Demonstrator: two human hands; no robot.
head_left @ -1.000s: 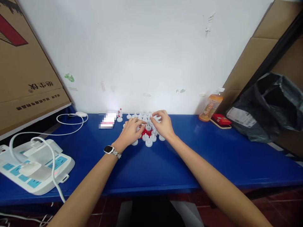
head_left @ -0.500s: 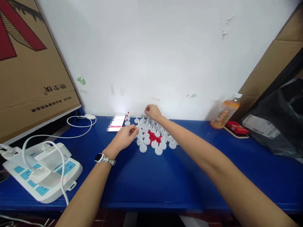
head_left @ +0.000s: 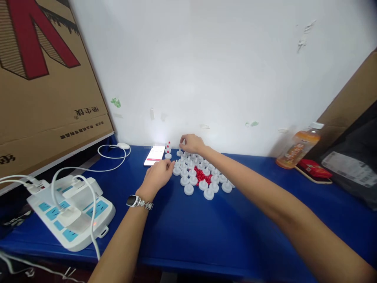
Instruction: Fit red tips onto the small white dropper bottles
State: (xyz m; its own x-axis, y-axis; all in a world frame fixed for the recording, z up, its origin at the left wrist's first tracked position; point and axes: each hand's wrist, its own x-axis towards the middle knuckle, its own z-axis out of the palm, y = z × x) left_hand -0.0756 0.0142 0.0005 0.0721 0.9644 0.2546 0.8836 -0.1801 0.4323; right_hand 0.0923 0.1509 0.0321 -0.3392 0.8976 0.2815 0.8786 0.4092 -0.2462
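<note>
Both hands at white caps [head_left: 200,177] on blue table [head_left: 235,228].
Caps: small round discs with stems, clustered mid-table around red bits [head_left: 202,175]. Right hand [head_left: 192,143] pinches a far cap; left hand [head_left: 158,176] loosely curled at cluster's left edge, grip unclear.

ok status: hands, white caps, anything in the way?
Left hand loosely curled beside white caps. Right hand pinching at far caps. Red bits mid-cluster; phone nearby, apart.

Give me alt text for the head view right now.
Right hand reaches to the far edge of a cluster of white caps around a pile of red pieces on a blue table; left hand, wearing a watch, rests beside them.
</note>
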